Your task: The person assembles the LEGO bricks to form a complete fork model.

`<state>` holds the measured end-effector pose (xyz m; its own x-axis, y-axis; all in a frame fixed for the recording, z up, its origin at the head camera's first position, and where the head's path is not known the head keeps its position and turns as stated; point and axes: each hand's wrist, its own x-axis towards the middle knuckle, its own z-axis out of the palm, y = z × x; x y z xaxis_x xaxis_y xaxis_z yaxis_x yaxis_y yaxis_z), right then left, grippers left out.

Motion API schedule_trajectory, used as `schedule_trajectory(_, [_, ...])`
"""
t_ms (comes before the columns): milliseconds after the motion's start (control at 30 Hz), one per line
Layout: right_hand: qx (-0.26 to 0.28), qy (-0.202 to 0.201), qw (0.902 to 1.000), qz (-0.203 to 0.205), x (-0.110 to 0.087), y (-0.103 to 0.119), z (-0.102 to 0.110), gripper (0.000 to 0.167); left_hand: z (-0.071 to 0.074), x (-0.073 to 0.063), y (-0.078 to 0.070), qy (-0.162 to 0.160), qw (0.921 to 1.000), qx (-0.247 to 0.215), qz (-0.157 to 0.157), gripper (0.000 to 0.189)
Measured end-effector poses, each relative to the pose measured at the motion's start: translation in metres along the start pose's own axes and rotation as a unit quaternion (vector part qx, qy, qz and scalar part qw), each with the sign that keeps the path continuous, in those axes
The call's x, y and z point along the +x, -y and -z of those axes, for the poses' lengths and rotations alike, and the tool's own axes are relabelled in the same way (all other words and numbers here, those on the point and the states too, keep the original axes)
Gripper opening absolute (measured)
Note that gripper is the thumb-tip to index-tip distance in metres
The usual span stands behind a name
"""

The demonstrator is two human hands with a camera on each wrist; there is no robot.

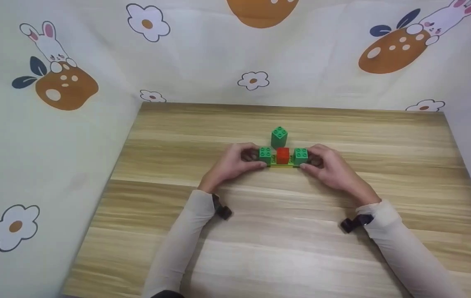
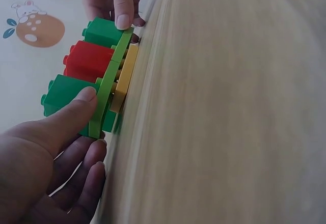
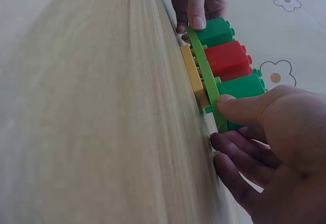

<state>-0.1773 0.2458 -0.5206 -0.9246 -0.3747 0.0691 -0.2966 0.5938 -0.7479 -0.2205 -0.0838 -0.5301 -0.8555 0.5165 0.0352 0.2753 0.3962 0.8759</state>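
A row of toy building bricks lies between both hands. A red brick (image 1: 283, 155) sits in the middle, flanked by a left green brick (image 1: 264, 155) and a right green brick (image 1: 300, 155). All three stand on light green plates (image 2: 106, 89), and beneath these a yellow plate (image 2: 125, 77) runs close over the table. My left hand (image 1: 237, 161) pinches the left end of this brick assembly, thumb on the near side. At the opposite end my right hand (image 1: 330, 165) grips it likewise, its thumb (image 3: 232, 107) against the plate and green brick.
Just behind the row stands a separate tall green brick piece (image 1: 279, 138), turned cornerwise. The wooden table (image 1: 285, 231) meets a patterned cloth backdrop (image 1: 202, 54) at its far edge and left side. Dark wrist cameras sit at both sleeves.
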Motion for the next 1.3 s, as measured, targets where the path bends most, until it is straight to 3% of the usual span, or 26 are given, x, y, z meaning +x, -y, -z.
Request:
schedule_trajectory(500, [-0.008, 0.003, 1.0, 0.005, 0.0, 0.002, -0.001, 0.026, 0.0, 0.001, 0.0, 0.004, 0.9999, 0.014, -0.005, 0.037])
schedule_trajectory(800, [-0.014, 0.002, 0.9998, 0.009, 0.002, 0.001, 0.001, 0.023, 0.001, 0.0, -0.001, -0.004, 1.0, 0.004, -0.002, 0.033])
schedule_trajectory(1100, [-0.004, 0.009, 0.9999, -0.008, 0.002, -0.003, 0.003, 0.031, 0.0, 0.003, 0.006, -0.009, 0.9996, -0.022, 0.016, 0.038])
schedule_trajectory(1300, [0.023, 0.018, 0.9995, -0.011, 0.002, -0.008, 0.002, 0.035, 0.006, 0.004, 0.012, 0.028, 0.9995, -0.016, 0.004, 0.042])
